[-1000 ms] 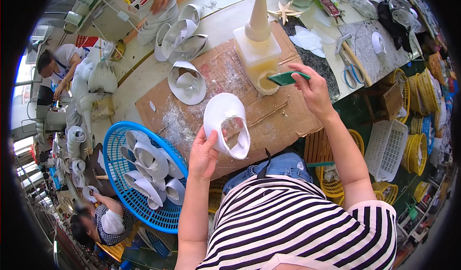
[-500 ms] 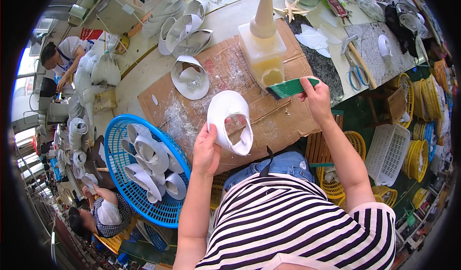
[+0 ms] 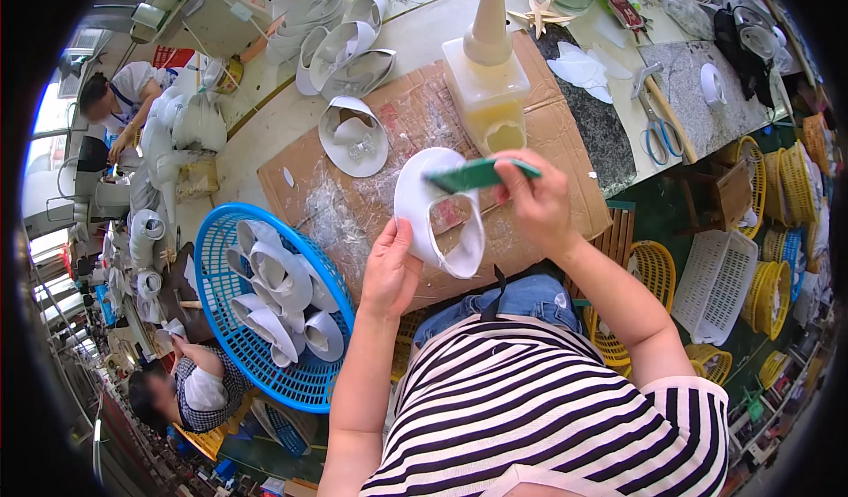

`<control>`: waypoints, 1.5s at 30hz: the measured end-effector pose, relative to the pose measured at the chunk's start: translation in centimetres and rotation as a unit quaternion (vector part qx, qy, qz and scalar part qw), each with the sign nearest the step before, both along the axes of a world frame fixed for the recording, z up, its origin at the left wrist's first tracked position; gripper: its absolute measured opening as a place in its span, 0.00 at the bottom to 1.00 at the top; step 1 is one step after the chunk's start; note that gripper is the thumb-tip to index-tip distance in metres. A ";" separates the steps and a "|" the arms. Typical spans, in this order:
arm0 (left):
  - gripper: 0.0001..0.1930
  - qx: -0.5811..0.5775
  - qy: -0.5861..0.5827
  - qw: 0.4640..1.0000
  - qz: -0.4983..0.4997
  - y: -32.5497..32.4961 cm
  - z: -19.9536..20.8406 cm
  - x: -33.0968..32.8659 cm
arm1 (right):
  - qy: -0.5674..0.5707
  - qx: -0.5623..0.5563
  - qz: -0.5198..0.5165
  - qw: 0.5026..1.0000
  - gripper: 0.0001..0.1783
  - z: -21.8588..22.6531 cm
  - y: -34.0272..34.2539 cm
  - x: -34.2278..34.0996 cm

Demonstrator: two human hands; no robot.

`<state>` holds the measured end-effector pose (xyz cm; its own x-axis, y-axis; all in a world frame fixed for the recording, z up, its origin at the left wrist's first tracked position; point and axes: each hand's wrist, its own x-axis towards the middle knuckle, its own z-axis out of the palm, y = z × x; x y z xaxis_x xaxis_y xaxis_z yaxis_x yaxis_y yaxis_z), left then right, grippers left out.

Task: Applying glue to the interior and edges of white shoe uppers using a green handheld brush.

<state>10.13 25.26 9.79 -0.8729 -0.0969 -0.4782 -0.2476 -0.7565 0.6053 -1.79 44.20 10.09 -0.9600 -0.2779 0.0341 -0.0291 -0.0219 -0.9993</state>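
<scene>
Left fingers (image 3: 403, 235) grip the curved white shoe upper (image 3: 413, 189) at its left edge, above brown cardboard (image 3: 287, 157); right fingers (image 3: 519, 193) pinch the flat green tool (image 3: 470, 176), pointing left, tip over the upper's far part; contact unclear.

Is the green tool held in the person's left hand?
No, the right hand holds the green tool, while the left hand holds a white open-centred piece.

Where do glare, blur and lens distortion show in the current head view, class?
In the head view, the windows at far left glare nearly white; in the head view, the background leans and curves toward a black rim; in the head view, the green tool in the right hand looks slightly smeared, while the blue basket's lattice reads more clearly.
</scene>
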 end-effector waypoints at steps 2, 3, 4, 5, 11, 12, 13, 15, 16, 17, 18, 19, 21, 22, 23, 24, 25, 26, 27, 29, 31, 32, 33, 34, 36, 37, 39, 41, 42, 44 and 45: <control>0.16 0.022 0.000 1.000 0.002 0.0 0.1 0.0 | 0.073 0.043 0.030 0.996 0.08 0.2 0.0 -0.7; 0.17 0.030 -0.001 1.000 0.001 0.2 0.3 -0.1 | 0.133 0.057 0.057 0.988 0.08 0.3 -0.2 -0.7; 0.17 0.037 -0.003 0.999 0.000 0.2 0.5 -0.3 | 0.193 0.072 0.085 0.975 0.09 0.3 -0.4 -0.7; 0.18 0.048 -0.004 0.999 0.007 0.1 0.7 -0.4 | 0.207 0.074 0.112 0.969 0.12 0.8 -0.3 -0.5; 0.28 0.085 -0.005 0.996 0.019 -0.4 1.8 -1.2 | 0.410 0.077 0.290 0.861 0.18 2.8 0.6 -0.7; 0.28 0.094 0.000 0.995 0.019 -0.5 1.8 -1.2 | 0.452 0.083 0.307 0.833 0.18 3.1 0.7 -0.6; 0.28 0.104 0.006 0.994 0.020 -0.8 1.9 -1.2 | 0.492 0.100 0.324 0.802 0.20 3.4 1.1 -0.5; 0.24 0.125 0.006 0.992 0.018 -1.4 2.0 -1.3 | 0.535 0.131 0.335 0.764 0.19 3.9 1.7 -0.2; 0.23 0.091 0.008 0.996 0.011 -1.4 2.0 -1.2 | 0.557 0.146 0.339 0.744 0.18 4.0 2.1 -0.1; 0.23 0.057 0.010 0.998 0.004 -1.4 2.0 -1.2 | 0.568 0.154 0.340 0.733 0.18 4.0 2.4 0.0; 0.23 0.023 0.011 1.000 -0.003 -1.4 2.0 -1.2 | 0.556 0.152 0.340 0.743 0.18 4.1 2.7 -0.1; 0.23 0.025 0.006 1.000 0.004 -1.4 2.0 -1.3 | 0.544 0.150 0.339 0.753 0.18 4.3 2.9 -0.2; 0.22 0.031 -0.006 0.999 0.018 -1.3 2.0 -1.4 | 0.506 0.136 0.334 0.783 0.18 4.6 3.4 -0.6; 0.22 0.037 -0.007 0.999 0.027 -1.1 2.1 -1.5 | 0.505 0.124 0.290 0.804 0.18 4.6 3.3 -0.6; 0.22 0.043 -0.009 0.998 0.037 -0.9 2.2 -1.6 | 0.502 0.112 0.245 0.822 0.18 4.5 3.1 -0.5; 0.22 0.049 -0.011 0.998 0.046 -0.8 2.4 -1.7 | 0.498 0.100 0.199 0.838 0.18 4.3 2.8 -0.5; 0.22 0.056 -0.005 0.997 0.051 -0.7 2.6 -1.8 | 0.489 0.112 0.194 0.843 0.18 4.2 2.6 -0.3; 0.22 0.064 0.000 0.996 0.055 -0.6 2.8 -1.9 | 0.501 0.128 0.205 0.831 0.19 4.0 2.6 0.0; 0.22 0.071 0.005 0.996 0.060 -0.5 2.9 -2.0 | 0.512 0.144 0.216 0.819 0.20 3.7 2.8 0.6; 0.21 0.052 0.000 0.995 0.086 -0.6 2.9 -2.1 | 0.520 0.154 0.225 0.809 0.21 3.6 3.3 1.4; 0.20 0.053 -0.006 0.993 0.103 -0.7 3.0 -2.2 | 0.505 0.143 0.186 0.830 0.20 3.4 3.6 1.2; 0.20 0.064 -0.010 0.992 0.108 -0.7 3.0 -2.1 | 0.497 0.137 0.166 0.840 0.20 3.3 3.7 1.1; 0.20 0.075 -0.014 0.991 0.112 -0.7 3.0 -2.1 | 0.498 0.124 0.146 0.846 0.20 3.2 3.4 1.1; 0.20 0.077 -0.009 0.990 0.114 -0.4 3.1 -2.2 | 0.499 0.125 0.142 0.845 0.21 3.2 2.9 1.2; 0.19 0.082 0.000 0.990 0.117 0.3 3.4 -2.4 | 0.502 0.126 0.135 0.845 0.22 3.1 2.0 1.6; 0.19 0.073 0.000 0.990 0.120 0.2 3.4 -2.5 | 0.494 0.141 0.128 0.848 0.21 2.8 1.9 1.7; 0.19 0.057 0.002 0.990 0.127 0.1 3.3 -2.7 | 0.456 0.169 0.101 0.868 0.20 2.6 2.0 1.9; 0.19 0.068 0.006 0.988 0.138 0.4 3.0 -2.9 | 0.447 0.168 0.087 0.874 0.19 3.0 1.7 2.1; 0.19 0.073 0.007 0.987 0.143 0.6 3.0 -2.9 | 0.468 0.132 0.093 0.869 0.20 2.7 1.1 2.3; 0.19 0.088 0.012 0.985 0.149 1.0 3.2 -3.2 | 0.504 0.129 0.070 0.851 0.20 2.9 0.1 2.6; 0.19 0.096 0.014 0.984 0.152 1.1 3.3 -3.3 | 0.489 0.137 0.063 0.859 0.20 2.6 0.2 2.4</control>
<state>6.78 26.35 13.10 -0.8305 -0.2655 -0.4897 0.0216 -0.8938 0.4479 0.57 44.43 12.74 -0.4704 -0.5039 0.7244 -0.8728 0.1449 -0.4660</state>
